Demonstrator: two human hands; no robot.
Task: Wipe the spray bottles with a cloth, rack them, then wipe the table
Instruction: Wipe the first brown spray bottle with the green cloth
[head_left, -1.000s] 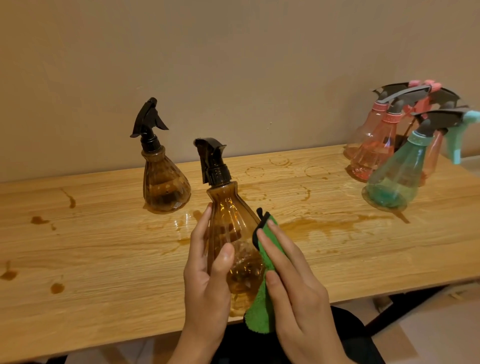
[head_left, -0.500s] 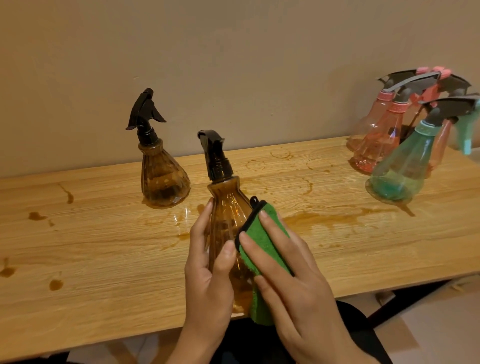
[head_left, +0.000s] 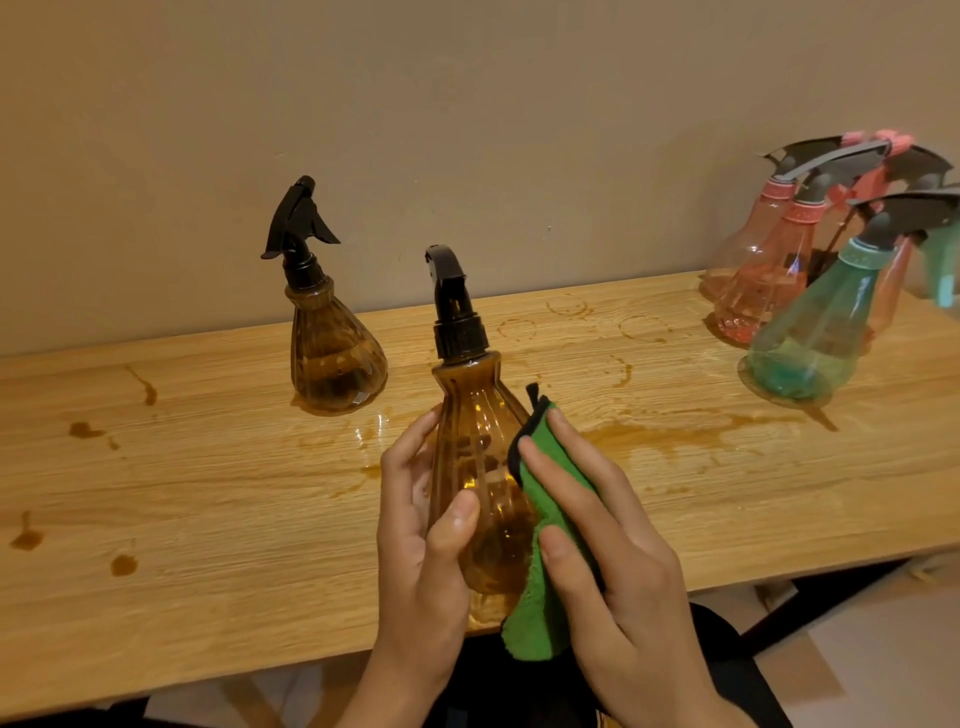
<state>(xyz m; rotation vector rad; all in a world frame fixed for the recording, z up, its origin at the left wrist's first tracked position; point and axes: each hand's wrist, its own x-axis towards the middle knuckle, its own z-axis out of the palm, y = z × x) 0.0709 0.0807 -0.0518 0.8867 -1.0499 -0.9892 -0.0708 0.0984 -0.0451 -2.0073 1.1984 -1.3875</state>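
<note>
In the lower centre of the frame the left hand (head_left: 421, 545) is wrapped around the ribbed amber spray bottle (head_left: 472, 447), thumb across its front, and holds it just above the near edge of the surface (head_left: 208, 493). The right hand (head_left: 618, 561) presses the green cloth (head_left: 535, 618) against the bottle's right flank, with its fingers lying nearly straight over the cloth. Half a second ago the cloth lay across the bottle's front. It has now swept round to the side, and the bottle stands more upright. This looks like mid-wipe on one bottle, so the task is likely at an early stage. A second amber bottle (head_left: 332, 358) waits at centre left, pink and teal bottles (head_left: 815, 343) cluster at upper right, and brown spills (head_left: 675, 441) still mark the wood.
</note>
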